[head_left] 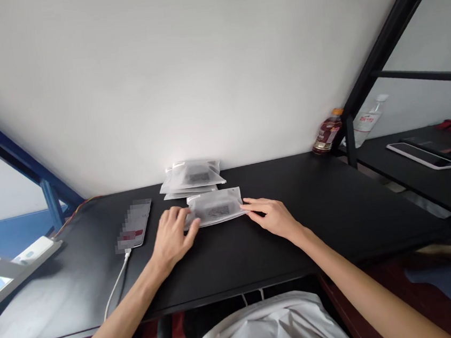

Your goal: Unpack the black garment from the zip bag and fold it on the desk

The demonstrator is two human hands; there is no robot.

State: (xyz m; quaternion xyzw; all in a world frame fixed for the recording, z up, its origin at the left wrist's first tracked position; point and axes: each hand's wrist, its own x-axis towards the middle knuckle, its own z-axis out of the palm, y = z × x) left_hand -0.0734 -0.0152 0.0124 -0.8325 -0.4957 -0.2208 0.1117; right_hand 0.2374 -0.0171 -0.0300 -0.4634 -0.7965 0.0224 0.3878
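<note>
A frosted plastic zip bag (215, 208) with dark print on its front lies flat on the black desk, its long side across my view. My left hand (172, 232) grips its left end, the fingers bent over the edge and the thumb along the near side. At the right end, my right hand (269, 216) pinches the corner between thumb and fingertips. What is inside the bag is hard to make out. Just behind it, against the wall, sits a stack of similar frosted bags (192, 175).
A phone (144, 223) on a white charging cable (118, 282) lies to the left, near a power strip (27, 259). At the back right stand a dark drink bottle (327, 132) and a clear bottle (369, 122). Another phone (421, 155) rests on the neighbouring desk. White cloth (274, 328) is below the front edge.
</note>
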